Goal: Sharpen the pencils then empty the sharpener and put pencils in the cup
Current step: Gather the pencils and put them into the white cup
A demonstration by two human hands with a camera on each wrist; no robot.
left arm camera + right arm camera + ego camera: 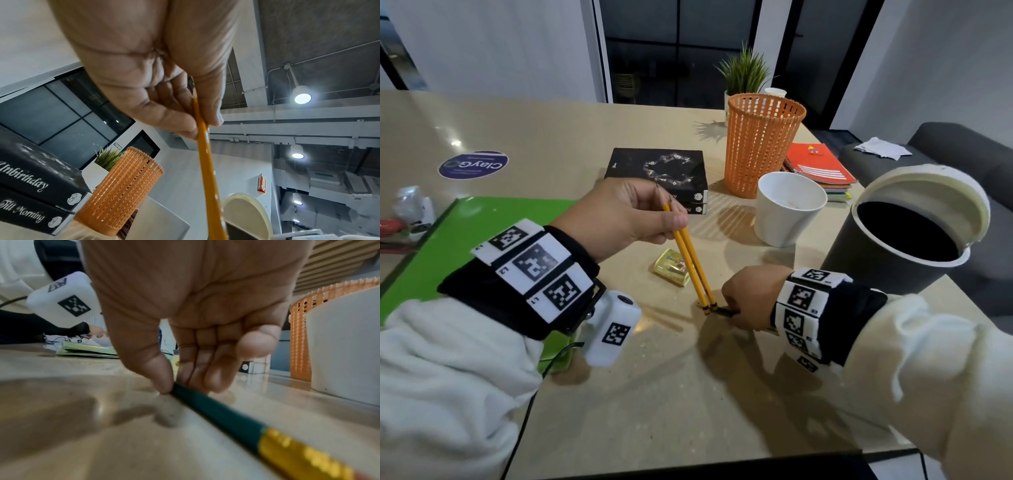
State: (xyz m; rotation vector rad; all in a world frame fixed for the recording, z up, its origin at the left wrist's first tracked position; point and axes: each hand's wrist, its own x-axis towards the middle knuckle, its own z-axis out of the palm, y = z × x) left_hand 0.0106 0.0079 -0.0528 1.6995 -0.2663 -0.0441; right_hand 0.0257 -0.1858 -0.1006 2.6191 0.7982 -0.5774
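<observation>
Pencils: I am holding two yellow pencils (690, 258) in my left hand (619, 219), grip pinching them near the points, blunt ends resting on the worktop (654, 394), probably to square them. My right hand (748, 296) is pinching a green pencil (216, 412) lying flat, likely gathering it. Sharpener (671, 267) is sitting just behind; white cup (787, 209) is waiting near.

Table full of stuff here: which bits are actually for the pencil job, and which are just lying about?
For the job:
- two yellow pencils, held by the left hand
- green pencil, pinched by the right hand
- yellow sharpener
- white cup
- open bin

Lying about:
- orange basket
- black books
- green folder
- plant
- notebooks
</observation>
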